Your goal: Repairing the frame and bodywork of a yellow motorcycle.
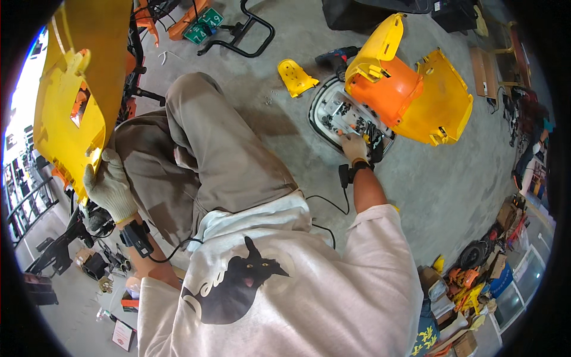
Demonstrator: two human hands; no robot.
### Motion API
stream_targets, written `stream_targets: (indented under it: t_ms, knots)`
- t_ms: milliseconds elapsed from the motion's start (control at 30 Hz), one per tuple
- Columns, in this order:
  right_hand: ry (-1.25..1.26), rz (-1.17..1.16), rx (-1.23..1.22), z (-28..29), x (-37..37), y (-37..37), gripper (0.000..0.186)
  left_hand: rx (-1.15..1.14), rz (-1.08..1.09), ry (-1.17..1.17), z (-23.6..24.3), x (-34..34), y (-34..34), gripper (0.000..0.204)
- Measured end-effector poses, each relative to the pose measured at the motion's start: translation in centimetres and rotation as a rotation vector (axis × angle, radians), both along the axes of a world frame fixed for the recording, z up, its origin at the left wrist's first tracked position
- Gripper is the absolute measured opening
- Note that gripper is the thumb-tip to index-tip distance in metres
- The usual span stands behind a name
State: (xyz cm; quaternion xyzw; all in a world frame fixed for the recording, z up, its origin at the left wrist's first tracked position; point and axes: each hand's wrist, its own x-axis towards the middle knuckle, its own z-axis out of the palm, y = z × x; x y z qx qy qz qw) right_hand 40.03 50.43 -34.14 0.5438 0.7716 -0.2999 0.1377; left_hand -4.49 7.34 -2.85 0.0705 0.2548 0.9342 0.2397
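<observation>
My left hand (112,187), in a pale knit glove, is closed on the lower edge of a large yellow plastic panel (68,134) that stands upright at the left. My right hand (355,147), also gloved, reaches into a grey-white tray (326,101) on the floor. Its fingers are drawn together among small black parts (341,109) and a few orange ones. Whatever they pinch is too small to make out. An orange plastic cover (386,89) and curved yellow panels (439,104) lie against the tray's far right side.
A small yellow plastic piece (296,77) lies on the concrete floor left of the tray, near a power drill (338,56). A black tubular frame (247,33) and a green plate (203,25) are farther off. Boxes and loose parts (467,285) crowd the right edge.
</observation>
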Motion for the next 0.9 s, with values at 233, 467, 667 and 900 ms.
stream_targets:
  t_ms: [233,467,667,900]
  knots:
    - [-0.137,-0.089,0.046,1.0,-2.0,-0.1,0.044,-0.036,-0.018,-0.005,0.3,0.1,0.5,0.055]
    - [0.011,-0.275,0.073,2.7,-2.4,-2.6,0.028,-0.002,0.001,-0.08,0.2,0.0,0.5,0.057]
    - [0.185,-0.358,0.152,0.3,-0.7,-3.6,0.029,-0.032,0.033,-0.041,0.0,0.0,0.0,0.054]
    - [0.163,-0.387,0.265,0.3,-0.5,-2.3,0.029,-0.073,0.062,-0.03,-0.1,-0.2,-0.6,0.058]
